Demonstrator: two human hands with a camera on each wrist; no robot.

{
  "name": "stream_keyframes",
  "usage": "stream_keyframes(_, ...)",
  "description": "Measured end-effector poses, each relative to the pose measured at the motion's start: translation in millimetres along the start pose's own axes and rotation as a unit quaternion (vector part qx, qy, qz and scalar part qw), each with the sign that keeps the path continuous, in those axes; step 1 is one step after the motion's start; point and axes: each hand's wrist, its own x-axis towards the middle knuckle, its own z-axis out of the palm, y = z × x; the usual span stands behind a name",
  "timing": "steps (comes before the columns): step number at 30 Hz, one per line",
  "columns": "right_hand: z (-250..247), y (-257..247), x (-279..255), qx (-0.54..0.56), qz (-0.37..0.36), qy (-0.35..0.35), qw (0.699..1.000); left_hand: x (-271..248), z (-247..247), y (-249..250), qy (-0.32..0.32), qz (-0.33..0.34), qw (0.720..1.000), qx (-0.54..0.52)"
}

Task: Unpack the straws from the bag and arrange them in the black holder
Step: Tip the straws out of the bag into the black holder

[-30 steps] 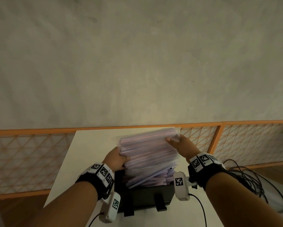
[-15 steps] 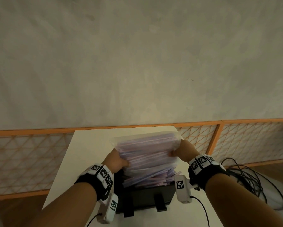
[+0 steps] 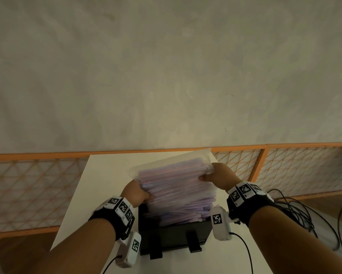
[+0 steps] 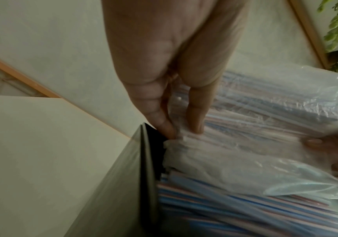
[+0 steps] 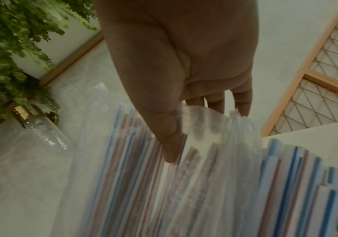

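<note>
Tipping out over the black holder (image 3: 174,237), the clear plastic bag (image 3: 172,175) is pinched at either end by left hand (image 3: 135,194) and right hand (image 3: 218,177). Many striped straws (image 4: 235,208) are already in; plenty remain bagged, none tidied yet.

You hold a thin, clear, crinkled plastic bag (image 4: 265,154), glossy where light catches it. Inside it, smooth paper-wrapped straws (image 5: 285,184), striped blue and red. Below the bag, the black holder (image 3: 172,234): smooth plastic, faint sheen. Under the holder, a matt white table (image 3: 106,175). Behind the table, rough plaster wall (image 3: 166,76), orange wood rail (image 3: 47,154).
</note>
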Motion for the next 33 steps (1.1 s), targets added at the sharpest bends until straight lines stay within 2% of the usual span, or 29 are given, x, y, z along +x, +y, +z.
stream_keyframes(6, 6, 2, 0, -0.055, -0.023, -0.027, 0.998, -10, -3, 7, -0.014, 0.002, 0.999, -0.049)
stream_keyframes(13, 17, 14, -3, -0.093, 0.006, -0.070, 0.993, -13, -4, 8, -0.003, -0.010, 0.995, -0.094)
stream_keyframes(18, 18, 20, 1, -0.082, 0.029, -0.041, 0.995, -14, -5, 10, -0.003, 0.010, 0.999, -0.052)
stream_keyframes(23, 10, 16, 4, -0.050, -0.008, -0.021, 0.998, -16, -10, 19, 0.016, 0.039, 0.999, -0.011)
stream_keyframes(27, 0, 7, 0, -0.085, -0.060, -0.024, 0.994, -19, -14, 25, 0.022, 0.028, 0.999, 0.010)
stream_keyframes(33, -3, 6, 4, -0.136, -0.078, -0.022, 0.987, -22, -20, 28, 0.002, 0.026, 0.999, 0.026)
